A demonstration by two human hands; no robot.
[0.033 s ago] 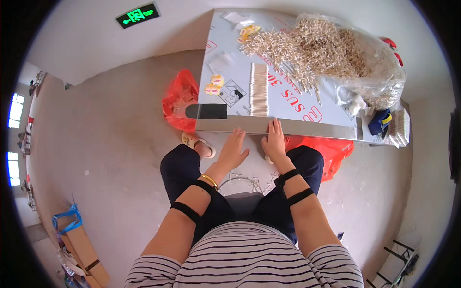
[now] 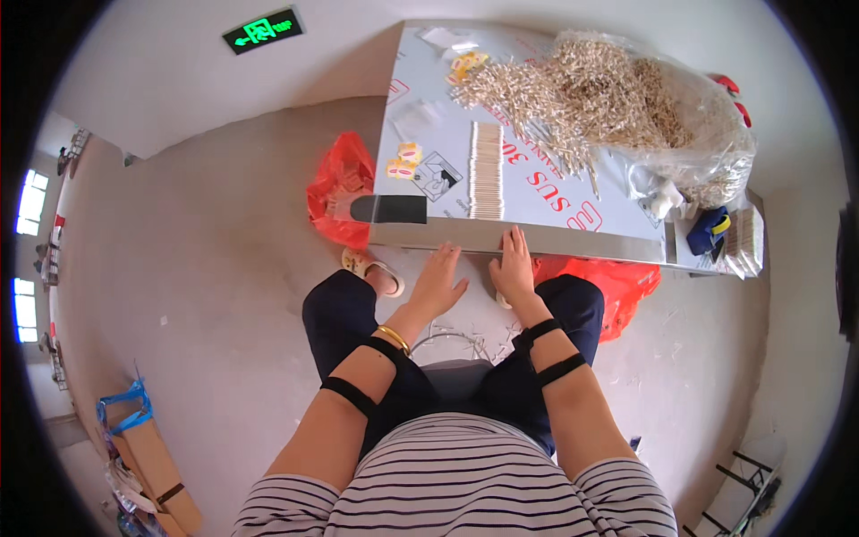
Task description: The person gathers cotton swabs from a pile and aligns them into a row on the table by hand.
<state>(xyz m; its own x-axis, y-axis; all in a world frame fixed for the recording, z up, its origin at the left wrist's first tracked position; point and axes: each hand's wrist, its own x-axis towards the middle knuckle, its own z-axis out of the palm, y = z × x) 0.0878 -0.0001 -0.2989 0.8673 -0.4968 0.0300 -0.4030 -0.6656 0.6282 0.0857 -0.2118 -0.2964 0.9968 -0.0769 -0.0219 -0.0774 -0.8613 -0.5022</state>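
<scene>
My left hand (image 2: 437, 285) rests with its fingertips at the front edge of the table (image 2: 537, 234), fingers stretched out and holding nothing. Beside it, my right hand (image 2: 514, 268) lies with straight fingers on the metal edge strip, also without anything in it. Just beyond my fingers a neat row of cotton swabs (image 2: 487, 170) runs away from me, laid side by side. Farther back and right, a big loose heap of cotton swabs (image 2: 608, 94) spills out of a clear plastic bag (image 2: 729, 125).
Small yellow-and-white packets (image 2: 405, 159) and clear plastic sleeves (image 2: 417, 116) lie left of the row. A black strip (image 2: 399, 208) covers the front left corner. Red plastic bags (image 2: 342, 183) hang at the table's sides. A dark blue item (image 2: 707, 231) sits at the right end.
Both hands keep the same pose at the table edge. The whole view has shifted very slightly; nothing was picked up or moved.
</scene>
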